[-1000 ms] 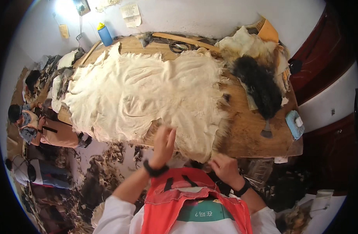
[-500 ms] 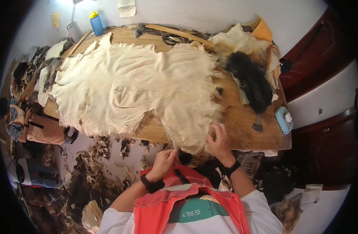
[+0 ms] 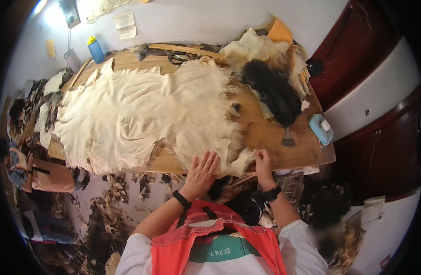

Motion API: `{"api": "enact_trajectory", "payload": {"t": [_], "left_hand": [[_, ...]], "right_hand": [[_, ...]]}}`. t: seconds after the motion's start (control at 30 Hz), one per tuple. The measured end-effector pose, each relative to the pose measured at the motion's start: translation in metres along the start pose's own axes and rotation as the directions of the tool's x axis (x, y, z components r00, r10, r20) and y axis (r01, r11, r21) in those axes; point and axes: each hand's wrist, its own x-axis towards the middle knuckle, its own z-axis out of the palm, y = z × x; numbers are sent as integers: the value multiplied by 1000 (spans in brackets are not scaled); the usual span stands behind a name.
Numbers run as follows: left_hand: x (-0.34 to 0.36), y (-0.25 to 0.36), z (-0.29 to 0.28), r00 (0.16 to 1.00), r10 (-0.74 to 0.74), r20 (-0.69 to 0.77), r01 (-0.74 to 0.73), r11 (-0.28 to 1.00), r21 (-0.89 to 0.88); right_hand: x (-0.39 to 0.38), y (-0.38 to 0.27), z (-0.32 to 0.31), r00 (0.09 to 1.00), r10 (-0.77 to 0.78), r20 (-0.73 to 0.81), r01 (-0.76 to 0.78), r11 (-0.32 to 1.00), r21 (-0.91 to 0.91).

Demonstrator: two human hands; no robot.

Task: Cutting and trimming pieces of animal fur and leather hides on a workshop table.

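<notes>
A large cream-coloured hide (image 3: 128, 110) lies spread flesh side up on the wooden table, with ragged edges and fur showing along its right border. My left hand (image 3: 199, 177) rests flat on the hide's near lobe, fingers stretched out. To the right of it, my right hand (image 3: 264, 166) is closed, its fingers pinching a furry flap at the hide's near right corner. That flap is pulled out toward the right, close to the table's front edge. The fingertips of my right hand are partly hidden.
A black fur piece (image 3: 272, 89) and pale pelts (image 3: 254, 50) lie at the table's right end. Nearby are a flat metal blade (image 3: 288, 138) and a blue packet (image 3: 320, 129). A blue bottle (image 3: 96, 50) stands at the back left. Fur scraps (image 3: 100, 211) cover the floor. Another person (image 3: 20, 167) is at the far left.
My left hand has gone from pinching the hide's near edge to lying flat on it. My right hand has closed on the corner flap and drawn it rightward. The view has shifted.
</notes>
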Motion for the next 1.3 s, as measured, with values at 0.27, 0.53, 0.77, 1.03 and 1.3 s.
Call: {"api": "enact_trajectory", "payload": {"t": [0.27,0.53,0.77,1.03,1.3], "left_hand": [[-6,7,5,999,44,23,-45,997,55],[-14,15,10,975,186,121,-193,980,42],[-12,21,15,971,214,109,-227,966,126],[6,13,25,958,287,-8,-287,957,-40],[10,4,47,900,328,-286,-353,935,-37]], "right_hand": [[-15,-2,3,975,-222,-4,210,927,-310],[0,-28,14,919,-211,334,303,919,-253],[30,-44,34,806,-360,470,543,766,-344],[47,-48,48,737,-349,579,613,707,-353],[71,-19,68,849,-487,206,527,748,-403]]}}
